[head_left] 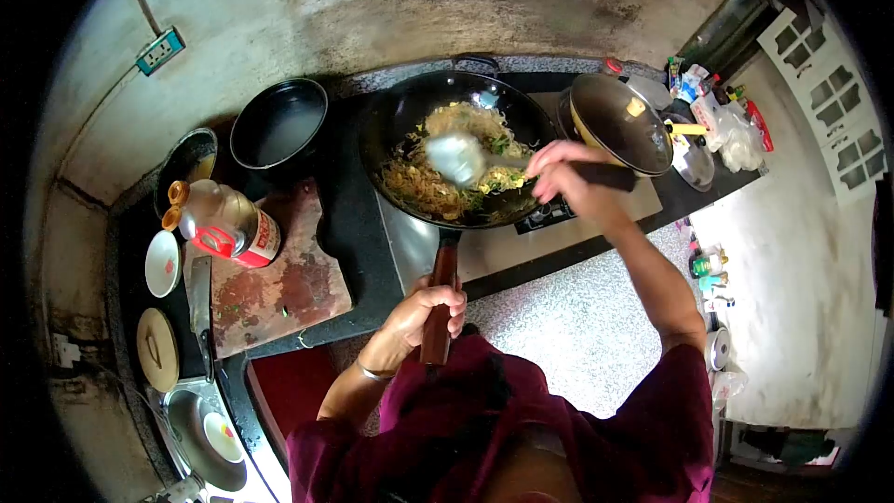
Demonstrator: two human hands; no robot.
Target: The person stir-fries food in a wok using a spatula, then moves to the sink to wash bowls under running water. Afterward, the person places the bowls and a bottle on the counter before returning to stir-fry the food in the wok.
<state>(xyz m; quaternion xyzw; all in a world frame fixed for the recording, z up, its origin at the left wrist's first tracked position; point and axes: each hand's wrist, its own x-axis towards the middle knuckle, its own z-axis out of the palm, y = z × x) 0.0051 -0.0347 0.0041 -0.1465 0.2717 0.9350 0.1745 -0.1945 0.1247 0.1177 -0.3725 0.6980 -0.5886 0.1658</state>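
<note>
A dark wok (391, 121) sits on the stove, its wooden handle (440, 335) pointing toward me. My left hand (430, 310) is wrapped around that handle. Inside the wok lie thin noodles (410, 182) mixed with green leaves and yellow bits that look like egg. My right hand (570, 177) grips the dark handle of a metal spatula (454, 158) above the wok's right side. The spatula's head is over the noodles, blurred and bright; whether it touches them I cannot tell.
Left of the stove are a black pan (279, 121), a cutting board (279, 289) with an oil bottle (223, 224), a cleaver (201, 307) and a white bowl (163, 264). A sink (191, 419) is lower left. A large lid (619, 121) and bags (740, 140) stand right.
</note>
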